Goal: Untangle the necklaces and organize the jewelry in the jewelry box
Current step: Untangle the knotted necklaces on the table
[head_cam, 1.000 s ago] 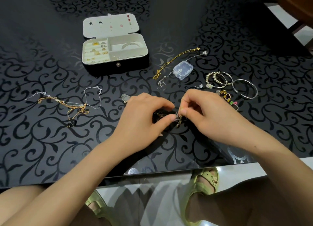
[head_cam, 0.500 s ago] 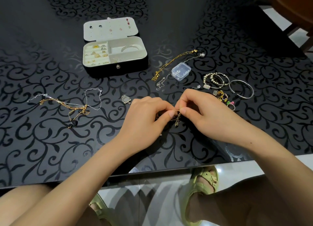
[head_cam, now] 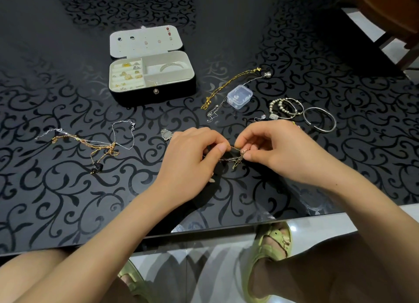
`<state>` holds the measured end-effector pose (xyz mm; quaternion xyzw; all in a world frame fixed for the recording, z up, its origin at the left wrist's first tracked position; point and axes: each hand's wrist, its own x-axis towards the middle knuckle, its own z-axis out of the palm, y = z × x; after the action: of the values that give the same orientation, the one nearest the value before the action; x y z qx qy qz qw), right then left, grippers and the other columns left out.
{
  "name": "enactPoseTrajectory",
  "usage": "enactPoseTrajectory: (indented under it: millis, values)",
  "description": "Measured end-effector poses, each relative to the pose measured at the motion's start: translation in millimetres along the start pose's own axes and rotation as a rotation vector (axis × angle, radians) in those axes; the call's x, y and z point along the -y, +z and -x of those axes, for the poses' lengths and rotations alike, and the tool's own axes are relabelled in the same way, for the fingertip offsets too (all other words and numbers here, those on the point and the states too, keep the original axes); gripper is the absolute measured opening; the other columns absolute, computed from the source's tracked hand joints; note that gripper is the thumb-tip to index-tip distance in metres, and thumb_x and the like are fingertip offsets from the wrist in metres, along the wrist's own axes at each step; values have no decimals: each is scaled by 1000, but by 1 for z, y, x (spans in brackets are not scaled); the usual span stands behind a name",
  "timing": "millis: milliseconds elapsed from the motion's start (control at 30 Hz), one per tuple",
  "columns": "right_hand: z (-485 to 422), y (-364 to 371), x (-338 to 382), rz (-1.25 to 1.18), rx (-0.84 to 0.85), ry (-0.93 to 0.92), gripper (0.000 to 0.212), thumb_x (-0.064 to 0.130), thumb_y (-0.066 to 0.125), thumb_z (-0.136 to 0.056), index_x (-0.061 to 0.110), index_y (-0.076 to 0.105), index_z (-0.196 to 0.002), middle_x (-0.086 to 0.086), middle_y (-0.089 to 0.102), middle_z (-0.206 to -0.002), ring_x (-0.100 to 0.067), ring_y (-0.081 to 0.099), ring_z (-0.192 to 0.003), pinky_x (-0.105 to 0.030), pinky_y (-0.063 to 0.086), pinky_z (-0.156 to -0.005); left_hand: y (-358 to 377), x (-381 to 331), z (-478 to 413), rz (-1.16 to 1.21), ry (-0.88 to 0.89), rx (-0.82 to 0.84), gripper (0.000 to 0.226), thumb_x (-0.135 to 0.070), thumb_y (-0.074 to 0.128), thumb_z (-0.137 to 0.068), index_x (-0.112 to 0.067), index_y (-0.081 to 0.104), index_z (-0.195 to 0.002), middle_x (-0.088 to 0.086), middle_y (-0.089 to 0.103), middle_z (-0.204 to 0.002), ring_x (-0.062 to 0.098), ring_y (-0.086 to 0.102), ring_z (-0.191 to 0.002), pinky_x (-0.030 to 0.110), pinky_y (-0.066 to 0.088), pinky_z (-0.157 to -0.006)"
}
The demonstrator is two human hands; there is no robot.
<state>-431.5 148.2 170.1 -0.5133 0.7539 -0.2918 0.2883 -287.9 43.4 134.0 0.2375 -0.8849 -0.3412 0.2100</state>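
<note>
A small tangle of thin chains [head_cam: 234, 158] hangs between both hands just above the black patterned table [head_cam: 68, 200]. My left hand [head_cam: 192, 157] pinches its left side and my right hand [head_cam: 278, 148] pinches its right side, fingertips nearly touching. The open jewelry box [head_cam: 152, 76] stands at the far centre-left, with rings in its slots and a bangle in one compartment. A knot of gold and silver necklaces [head_cam: 99, 146] lies at the left. A gold chain [head_cam: 226, 87] and a silver chain [head_cam: 214, 114] lie behind my hands.
A small clear plastic case [head_cam: 239, 96] sits right of the gold chain. Beaded bracelets [head_cam: 285, 107] and a silver bangle [head_cam: 319, 119] lie at the right. A pale pendant [head_cam: 165, 134] lies behind my left hand. The table's near edge runs below my forearms; a wooden chair [head_cam: 390, 12] stands far right.
Both hands have lifted the small tangle slightly off the table and drawn a short strand taut between the fingertips. The view has tilted down a little.
</note>
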Motion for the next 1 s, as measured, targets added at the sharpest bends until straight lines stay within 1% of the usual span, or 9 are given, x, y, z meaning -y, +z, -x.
enactPoseTrajectory:
  millis: [233, 367, 433, 500, 567, 633, 733, 867, 1000]
  values:
    - [1, 3, -1, 193, -165, -11, 18, 19, 80, -70, 25, 68, -82, 13, 62, -61, -4, 52, -57, -18, 42, -65, 2, 0, 2, -42, 17, -12, 19, -29, 47, -88, -21, 64, -83, -6, 59, -73, 8, 44, -75, 23, 33, -79]
    - [5, -1, 0, 83, -193, 31, 19, 14, 76, -75, 27, 73, -88, 11, 69, -68, 0, 61, -67, -14, 46, -74, 2, 0, 2, -23, 9, -26, 19, -28, 48, -88, -20, 63, -81, -6, 56, -70, 9, 44, -73, 20, 32, -73]
    - [6, -2, 0, 43, -190, 52, 20, 12, 73, -78, 27, 72, -91, 11, 70, -69, 4, 61, -67, -14, 48, -74, 1, 0, 2, -17, 3, -32, 19, -28, 48, -88, -20, 63, -80, -6, 56, -69, 10, 44, -73, 20, 32, -71]
    - [6, -3, 0, 35, -205, 44, 19, 12, 71, -80, 28, 71, -90, 10, 70, -71, 2, 61, -67, -14, 48, -73, 1, -1, 2, -15, 2, -34, 18, -27, 48, -88, -20, 62, -80, -6, 55, -68, 10, 44, -72, 21, 32, -70]
    - [6, -4, 2, -3, -217, 26, 17, 9, 68, -82, 24, 71, -89, 7, 69, -74, -6, 61, -69, -12, 46, -71, 1, -1, 2, -17, 3, -33, 18, -27, 48, -88, -20, 62, -79, -6, 54, -67, 9, 44, -72, 22, 32, -69]
    - [8, -7, 6, -103, -196, 23, 16, 5, 64, -84, 19, 71, -90, 2, 68, -75, -12, 61, -72, -12, 46, -70, 1, -1, 2, -15, -6, -33, 19, -27, 47, -88, -19, 63, -79, -6, 54, -67, 9, 44, -71, 23, 32, -69]
    - [11, -11, 8, -206, -108, 27, 15, 5, 62, -85, 16, 70, -91, 4, 65, -68, -7, 58, -67, -11, 46, -65, 2, -2, 3, 28, -45, -39, 19, -28, 49, -89, -20, 64, -80, -7, 53, -64, 8, 46, -69, 23, 32, -68]
    - [13, -9, 2, -196, 14, 86, 13, 8, 66, -82, 18, 69, -90, 3, 64, -66, -15, 56, -64, -24, 47, -62, 2, -4, 1, 156, -120, -31, 16, -24, 59, -90, -25, 62, -74, -2, 53, -59, 6, 46, -61, 19, 34, -62]
    - [11, -4, -3, -88, 23, 115, 8, 12, 66, -84, 17, 69, -89, 8, 59, -61, -11, 52, -59, -17, 42, -57, -2, -4, 2, 280, -88, 37, 13, -31, 56, -82, -27, 63, -73, -2, 57, -69, 10, 52, -68, 24, 40, -70]
